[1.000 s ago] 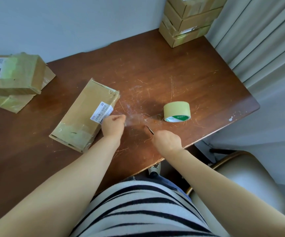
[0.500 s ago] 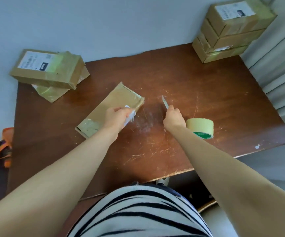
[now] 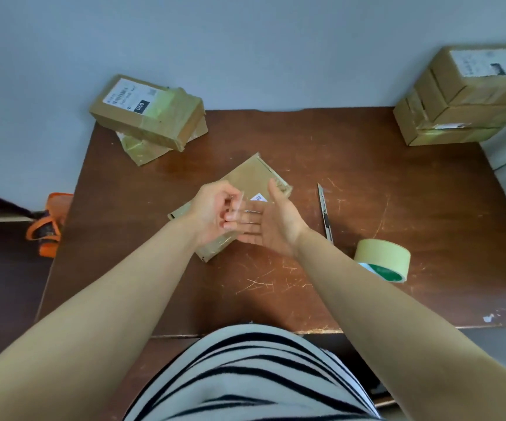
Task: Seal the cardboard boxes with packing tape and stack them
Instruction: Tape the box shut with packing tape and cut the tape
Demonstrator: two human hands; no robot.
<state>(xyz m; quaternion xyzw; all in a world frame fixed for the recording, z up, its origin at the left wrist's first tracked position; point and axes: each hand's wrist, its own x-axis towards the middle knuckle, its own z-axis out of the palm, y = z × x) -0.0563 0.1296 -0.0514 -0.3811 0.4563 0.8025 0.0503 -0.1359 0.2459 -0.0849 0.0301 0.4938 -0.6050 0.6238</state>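
The box (image 3: 247, 183) lies mid-bench (image 3: 367, 165) under both hands; left hand (image 3: 215, 212) pinches a clear tape strip, right hand (image 3: 271, 221) spread wide, empty. Box looks light, stiff; grip its long sides

One camera gives the only view, worn on the person's head and facing forward and steeply down, so the striped shirt (image 3: 254, 378) fills the bottom edge and both forearms run up from the lower corners to the middle. The brown desk (image 3: 367, 183) takes up the centre, seen from above and from its near edge, with its far edge meeting the wall (image 3: 245, 41) at the top. The wide lens bends the scene: the desk's sides splay outward and the stacked boxes (image 3: 470, 98) at the upper right lean. The hands sit near the lens, in the frame's centre.
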